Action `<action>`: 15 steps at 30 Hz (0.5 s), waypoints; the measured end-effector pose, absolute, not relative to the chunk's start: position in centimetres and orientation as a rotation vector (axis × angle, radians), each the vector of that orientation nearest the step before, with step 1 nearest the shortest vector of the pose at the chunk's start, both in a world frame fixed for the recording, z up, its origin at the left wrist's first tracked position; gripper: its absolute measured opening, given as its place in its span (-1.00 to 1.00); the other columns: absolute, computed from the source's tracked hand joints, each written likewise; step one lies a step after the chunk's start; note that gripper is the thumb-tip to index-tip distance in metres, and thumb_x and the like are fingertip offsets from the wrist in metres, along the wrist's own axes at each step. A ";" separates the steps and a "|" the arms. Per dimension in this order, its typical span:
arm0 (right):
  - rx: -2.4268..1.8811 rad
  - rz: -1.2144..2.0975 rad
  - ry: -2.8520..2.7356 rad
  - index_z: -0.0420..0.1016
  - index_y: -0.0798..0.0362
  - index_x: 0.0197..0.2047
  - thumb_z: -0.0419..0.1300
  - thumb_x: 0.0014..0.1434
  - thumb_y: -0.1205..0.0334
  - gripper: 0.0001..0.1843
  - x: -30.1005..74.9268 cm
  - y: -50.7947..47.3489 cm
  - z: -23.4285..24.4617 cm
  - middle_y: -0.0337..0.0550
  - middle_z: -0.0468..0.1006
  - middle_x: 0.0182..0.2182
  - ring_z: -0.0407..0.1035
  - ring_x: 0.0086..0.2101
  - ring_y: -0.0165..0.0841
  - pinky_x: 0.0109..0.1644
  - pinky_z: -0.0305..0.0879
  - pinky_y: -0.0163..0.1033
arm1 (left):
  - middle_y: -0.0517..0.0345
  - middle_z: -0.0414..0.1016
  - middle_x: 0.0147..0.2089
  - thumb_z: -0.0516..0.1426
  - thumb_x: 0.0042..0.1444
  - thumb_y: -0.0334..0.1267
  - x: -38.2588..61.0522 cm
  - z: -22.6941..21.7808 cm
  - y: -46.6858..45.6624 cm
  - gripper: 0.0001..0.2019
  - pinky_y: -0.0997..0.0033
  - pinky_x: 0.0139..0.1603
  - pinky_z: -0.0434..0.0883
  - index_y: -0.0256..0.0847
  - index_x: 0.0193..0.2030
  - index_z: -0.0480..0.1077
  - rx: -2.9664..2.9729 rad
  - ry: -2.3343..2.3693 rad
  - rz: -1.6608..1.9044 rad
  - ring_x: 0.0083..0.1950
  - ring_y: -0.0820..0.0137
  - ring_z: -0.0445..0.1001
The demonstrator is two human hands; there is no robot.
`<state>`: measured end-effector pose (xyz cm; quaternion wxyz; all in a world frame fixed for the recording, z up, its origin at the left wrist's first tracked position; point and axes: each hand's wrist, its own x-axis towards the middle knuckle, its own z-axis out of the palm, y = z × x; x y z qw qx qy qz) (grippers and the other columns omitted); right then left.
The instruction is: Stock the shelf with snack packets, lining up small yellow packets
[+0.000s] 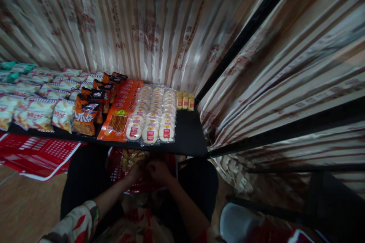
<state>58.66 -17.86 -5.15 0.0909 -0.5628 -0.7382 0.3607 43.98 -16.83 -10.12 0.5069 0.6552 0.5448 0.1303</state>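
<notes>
My left hand [137, 171] and my right hand [157, 171] are close together over a red basket [114, 167] between my knees, just below the shelf edge. The fingers of both hands look curled in, but deep shadow hides what they hold. Shiny gold-wrapped packets [131, 158] lie in the basket beside my left hand. On the black shelf [188, 133] above stand rows of round white crackers in clear wrap [150, 133]. To their left are a flat orange snack pack [118, 121] and orange snack bags [85, 117].
White snack bags [40, 112] fill the shelf's left, with green packs [19, 68] behind. Small yellow packs [185, 100] stand at its right end. Another red basket [42, 152] is at lower left. Black frame bars [245, 41] and a striped curtain [159, 19] surround the shelf.
</notes>
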 end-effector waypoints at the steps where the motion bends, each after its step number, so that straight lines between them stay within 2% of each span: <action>1: -1.653 1.068 -2.178 0.60 -0.02 -0.27 0.00 0.01 0.45 -0.63 58.8 -17.9 -5.1 -0.17 0.62 -0.25 0.46 -0.21 -0.33 -0.09 0.26 -0.33 | 0.08 0.49 -0.38 0.10 -0.09 -0.38 44.0 -10.1 -17.0 -0.87 0.31 -0.13 0.34 -0.25 -0.34 0.41 1.540 1.338 0.335 -0.19 0.25 0.43; 4: -1.609 1.094 -2.118 0.59 -0.02 -0.29 0.01 0.02 0.45 -0.64 59.2 -17.9 -5.0 -0.19 0.62 -0.27 0.46 -0.23 -0.35 -0.11 0.26 -0.35 | 0.21 0.38 -0.48 0.09 -0.15 -0.43 44.0 -9.9 -17.7 -0.93 0.41 -0.26 0.33 -0.24 -0.45 0.33 1.409 1.407 0.404 -0.32 0.36 0.38; 7: -1.592 1.133 -2.042 0.58 -0.03 -0.29 0.00 0.04 0.44 -0.65 59.5 -17.8 -4.7 -0.23 0.62 -0.31 0.46 -0.26 -0.38 -0.14 0.26 -0.37 | 0.29 0.29 -0.52 0.06 -0.22 -0.48 44.2 -9.5 -18.2 -0.89 0.49 -0.33 0.29 -0.22 -0.51 0.25 1.303 1.432 0.477 -0.39 0.44 0.32; 12: -1.539 1.191 -1.955 0.57 0.00 -0.28 -0.01 0.07 0.44 -0.66 60.1 -17.8 -3.8 -0.22 0.61 -0.33 0.46 -0.27 -0.37 -0.16 0.27 -0.36 | 0.32 0.27 -0.53 0.08 -0.24 -0.46 44.8 -8.5 -18.7 -0.88 0.49 -0.34 0.28 -0.20 -0.52 0.22 1.191 1.426 0.561 -0.41 0.47 0.31; 15: -1.511 1.194 -1.896 0.57 0.01 -0.28 -0.01 0.08 0.44 -0.67 60.5 -17.9 -3.4 -0.21 0.61 -0.33 0.45 -0.26 -0.38 -0.13 0.26 -0.35 | 0.31 0.30 -0.52 0.13 -0.20 -0.36 45.1 -7.5 -18.9 -0.90 0.46 -0.31 0.30 -0.20 -0.49 0.25 1.147 1.406 0.600 -0.40 0.44 0.34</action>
